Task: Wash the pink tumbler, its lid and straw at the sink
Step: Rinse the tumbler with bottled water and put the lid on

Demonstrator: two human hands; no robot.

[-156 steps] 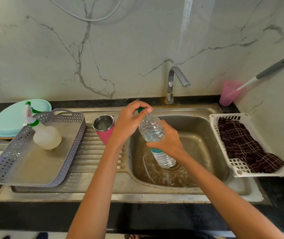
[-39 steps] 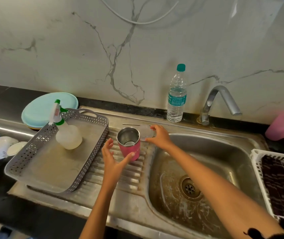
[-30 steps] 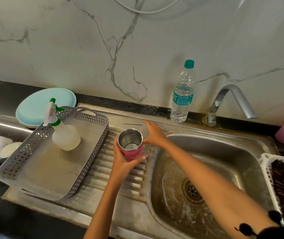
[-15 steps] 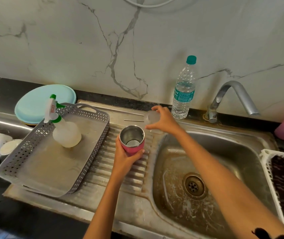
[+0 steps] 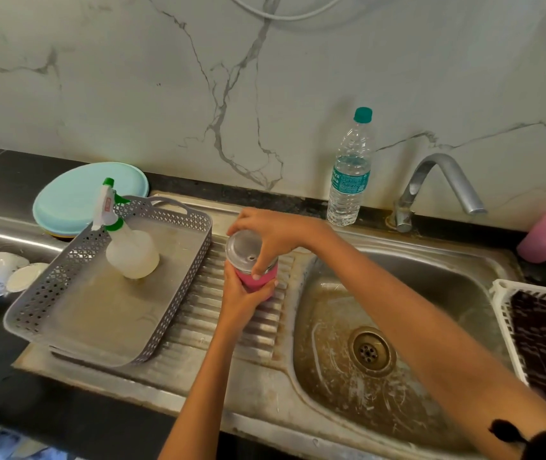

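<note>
Left hand (image 5: pixel 243 298) fingers wrap pink tumbler (image 5: pixel 256 282) over ribbed drainboard (image 5: pixel 232 323). Right hand (image 5: pixel 273 237) fingers pinch clear lid (image 5: pixel 243 249) on top. Crooked push: lid may pop off, tumbler may tip.

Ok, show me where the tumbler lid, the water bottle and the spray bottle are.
tumbler lid (image 5: pixel 242 248), head view, on its clear top face.
water bottle (image 5: pixel 348 182), head view, on its teal label.
spray bottle (image 5: pixel 132 255), head view, on its round white body.
</note>
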